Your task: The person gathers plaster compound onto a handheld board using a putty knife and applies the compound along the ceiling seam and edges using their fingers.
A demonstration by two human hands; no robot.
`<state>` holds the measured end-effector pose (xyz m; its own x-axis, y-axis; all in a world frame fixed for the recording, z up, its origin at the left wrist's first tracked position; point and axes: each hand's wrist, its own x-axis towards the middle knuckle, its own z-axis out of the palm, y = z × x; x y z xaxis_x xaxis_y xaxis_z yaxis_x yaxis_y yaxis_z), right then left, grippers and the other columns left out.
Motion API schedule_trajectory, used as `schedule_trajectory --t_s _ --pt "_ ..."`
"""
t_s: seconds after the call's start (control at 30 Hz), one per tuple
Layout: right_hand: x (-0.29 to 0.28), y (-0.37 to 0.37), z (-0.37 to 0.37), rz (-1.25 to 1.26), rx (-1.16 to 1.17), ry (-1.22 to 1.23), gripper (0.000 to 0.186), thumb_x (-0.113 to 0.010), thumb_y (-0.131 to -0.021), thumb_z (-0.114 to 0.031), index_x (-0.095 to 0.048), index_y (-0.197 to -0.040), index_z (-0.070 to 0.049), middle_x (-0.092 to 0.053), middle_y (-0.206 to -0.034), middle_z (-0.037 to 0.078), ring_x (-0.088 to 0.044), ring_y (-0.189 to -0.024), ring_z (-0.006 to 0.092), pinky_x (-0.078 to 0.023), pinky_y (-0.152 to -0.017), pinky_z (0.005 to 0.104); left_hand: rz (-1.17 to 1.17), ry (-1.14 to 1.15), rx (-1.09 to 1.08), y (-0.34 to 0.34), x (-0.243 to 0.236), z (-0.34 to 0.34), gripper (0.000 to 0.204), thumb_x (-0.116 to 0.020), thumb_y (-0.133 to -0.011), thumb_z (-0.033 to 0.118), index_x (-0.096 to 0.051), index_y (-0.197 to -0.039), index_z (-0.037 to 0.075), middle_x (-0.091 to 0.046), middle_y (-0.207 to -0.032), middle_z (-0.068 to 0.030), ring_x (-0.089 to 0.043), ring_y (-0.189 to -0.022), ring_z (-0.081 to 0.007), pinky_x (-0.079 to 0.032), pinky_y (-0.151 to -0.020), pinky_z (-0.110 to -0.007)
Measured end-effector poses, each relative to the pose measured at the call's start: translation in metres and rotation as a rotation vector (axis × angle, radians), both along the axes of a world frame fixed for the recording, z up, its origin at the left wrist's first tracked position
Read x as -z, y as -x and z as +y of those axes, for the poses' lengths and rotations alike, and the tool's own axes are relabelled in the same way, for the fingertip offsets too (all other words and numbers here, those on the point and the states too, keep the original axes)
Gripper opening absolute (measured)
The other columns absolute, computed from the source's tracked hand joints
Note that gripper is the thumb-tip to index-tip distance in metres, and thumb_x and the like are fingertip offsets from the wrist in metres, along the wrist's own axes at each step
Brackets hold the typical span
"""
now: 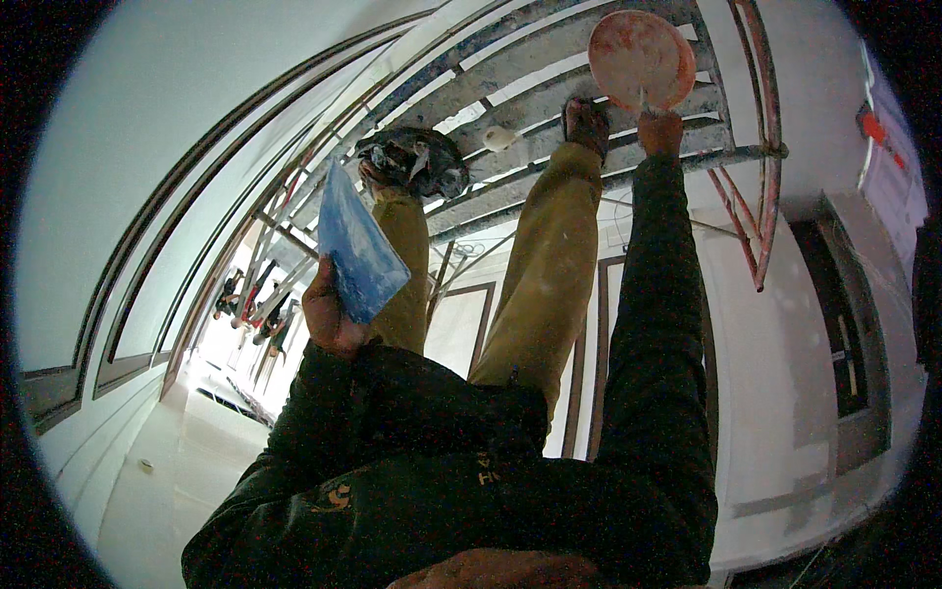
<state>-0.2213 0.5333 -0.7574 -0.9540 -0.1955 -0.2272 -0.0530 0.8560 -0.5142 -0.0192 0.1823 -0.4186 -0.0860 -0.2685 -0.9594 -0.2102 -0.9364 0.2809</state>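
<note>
My left hand (334, 312) is closed around the edge of a flat blue board (358, 245), which is smeared with white paste and held up in front of my left leg. My right arm is stretched far out. At its end my right hand (660, 134) is closed at the near rim of a round, reddish pan (618, 49) coated with pale paste. A thin tool handle (644, 98) seems to run from the fingers into the pan. The fingers are too small to make out fully.
I stand on slatted scaffold planks (491, 74) with wide gaps between them. A crumpled black plastic bag (437, 162) lies by my left foot, with a small whitish lump (498, 137) beside it. Reddish scaffold tubes (770, 147) rise at the right. Several people (260, 314) are far below left.
</note>
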Motion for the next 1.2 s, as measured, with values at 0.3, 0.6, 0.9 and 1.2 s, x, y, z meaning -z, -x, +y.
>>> schedule_trajectory --t_s 0.3,0.6,0.9,1.2 --pt "0.052 -0.013 0.034 -0.112 -0.263 -0.125 0.021 -0.052 -0.073 -0.016 -0.054 -0.062 0.003 -0.059 -0.061 0.012 -0.056 -0.056 0.0266 -0.044 -0.052 0.0363 -0.370 0.169 0.069 0.047 -0.005 0.028 0.041 -0.040 -0.091 0.036 -0.050 -0.110 0.001 -0.059 -0.093 -0.0102 -0.058 -0.079 -0.0224 -0.049 -0.071 -0.037" --pt "0.109 -0.050 0.067 -0.245 0.019 0.221 0.009 -0.055 -0.075 -0.009 -0.057 -0.077 -0.001 -0.057 -0.067 0.006 -0.051 -0.053 0.0147 -0.043 -0.050 0.0313 -0.205 0.172 0.253 0.039 0.000 0.029 0.044 -0.043 -0.090 0.036 -0.047 -0.113 -0.001 -0.055 -0.098 -0.0116 -0.055 -0.086 -0.0237 -0.046 -0.077 -0.038" --pt "-0.031 -0.027 -0.015 -0.848 0.814 0.812 0.015 -0.056 -0.079 -0.015 -0.059 -0.089 -0.004 -0.056 -0.070 0.004 -0.052 -0.059 0.0129 -0.040 -0.049 0.0214 0.073 -0.045 0.080 0.014 -0.004 0.014 0.045 -0.046 -0.088 0.029 -0.040 -0.121 -0.001 -0.050 -0.117 -0.0166 -0.052 -0.103 -0.0317 -0.042 -0.090 -0.045" --pt "-0.166 -0.050 -0.008 -0.796 1.016 1.499 0.039 -0.056 -0.081 -0.020 -0.048 -0.110 0.004 -0.058 -0.095 0.009 -0.051 -0.064 0.0117 -0.043 -0.053 0.0224 0.249 -0.208 0.122 0.044 -0.046 0.017 0.043 -0.043 -0.089 0.030 -0.041 -0.121 0.000 -0.051 -0.116 -0.0181 -0.051 -0.104 -0.0338 -0.038 -0.092 -0.050"
